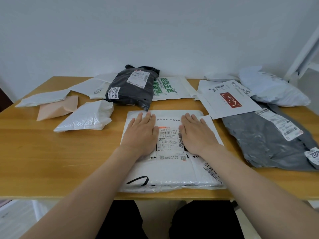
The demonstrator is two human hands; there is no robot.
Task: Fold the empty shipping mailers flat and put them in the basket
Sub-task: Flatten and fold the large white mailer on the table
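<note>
White mailer (172, 171), at the near middle of the table (51, 161), looks light, soft and slippery, best taken by its side edges; left hand (139, 133) and right hand (198, 133) press it down, fingers flat and spread.

It looks like a simple room at home: a wooden table (51, 161) under the right hand (196, 133), a plain white wall (155, 31) beyond it.
</note>
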